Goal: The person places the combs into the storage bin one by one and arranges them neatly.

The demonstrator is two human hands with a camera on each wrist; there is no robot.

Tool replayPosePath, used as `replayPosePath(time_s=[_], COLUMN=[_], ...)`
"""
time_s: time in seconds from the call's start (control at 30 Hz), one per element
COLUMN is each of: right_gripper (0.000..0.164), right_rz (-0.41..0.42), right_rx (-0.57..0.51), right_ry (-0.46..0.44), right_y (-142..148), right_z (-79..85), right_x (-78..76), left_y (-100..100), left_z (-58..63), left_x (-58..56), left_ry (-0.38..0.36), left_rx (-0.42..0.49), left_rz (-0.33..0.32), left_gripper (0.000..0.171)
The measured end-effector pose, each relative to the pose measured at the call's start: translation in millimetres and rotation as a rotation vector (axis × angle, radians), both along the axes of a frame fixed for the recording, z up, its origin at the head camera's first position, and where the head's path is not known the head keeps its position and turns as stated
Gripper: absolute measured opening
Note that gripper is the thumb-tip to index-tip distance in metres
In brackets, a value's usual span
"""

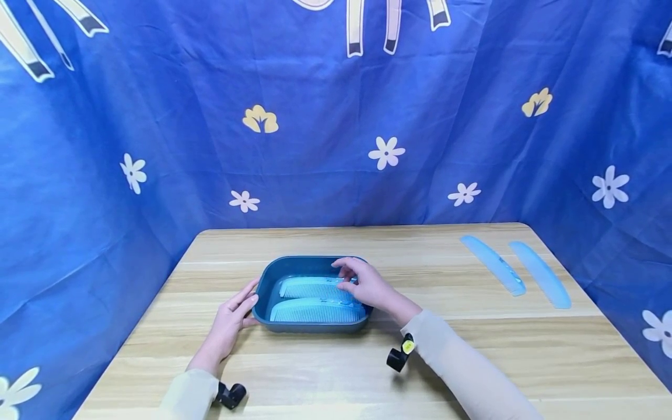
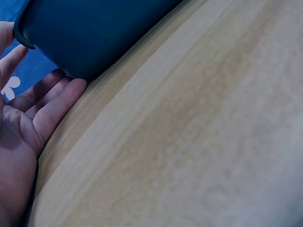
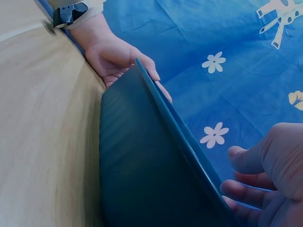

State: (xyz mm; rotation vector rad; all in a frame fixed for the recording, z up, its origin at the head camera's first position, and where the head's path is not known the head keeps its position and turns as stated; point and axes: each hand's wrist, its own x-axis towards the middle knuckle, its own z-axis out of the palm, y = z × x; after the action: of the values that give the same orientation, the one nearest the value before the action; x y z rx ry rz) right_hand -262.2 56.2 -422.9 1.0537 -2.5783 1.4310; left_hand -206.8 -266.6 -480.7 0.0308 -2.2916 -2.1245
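In the head view, a dark teal plastic tub [image 1: 315,328] stands on the table with two translucent blue combs inside, a rear comb [image 1: 307,288] and a front comb [image 1: 315,311]. The combs lie side by side, teeth toward me. My left hand [image 1: 231,321] rests against the tub's left end, its fingers fairly straight and touching the rim and wall. Over the tub's right end is my right hand [image 1: 364,284], thumb and fingers bent and apart, above the combs' right ends. The right wrist view shows nothing between that thumb and the fingers [image 3: 246,193].
Two more blue combs, an inner comb [image 1: 493,265] and an outer comb [image 1: 541,274], lie slanted at the right of the wooden table [image 1: 420,256]. A blue patterned cloth [image 1: 325,175] hangs behind the table and along both sides.
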Motion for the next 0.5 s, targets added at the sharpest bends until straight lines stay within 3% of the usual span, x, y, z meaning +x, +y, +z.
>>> replayPosePath(time_s=[0.5], right_gripper=[0.037], right_rz=[-0.092], right_rx=[-0.075], right_ry=[0.02], right_y=[22.2], right_z=[4.4], right_x=[-3.5], left_y=[1.0], left_z=[2.8], left_x=[1.6], left_ry=[-0.003], left_rx=[0.016], left_rz=[-0.005], left_gripper=[0.056])
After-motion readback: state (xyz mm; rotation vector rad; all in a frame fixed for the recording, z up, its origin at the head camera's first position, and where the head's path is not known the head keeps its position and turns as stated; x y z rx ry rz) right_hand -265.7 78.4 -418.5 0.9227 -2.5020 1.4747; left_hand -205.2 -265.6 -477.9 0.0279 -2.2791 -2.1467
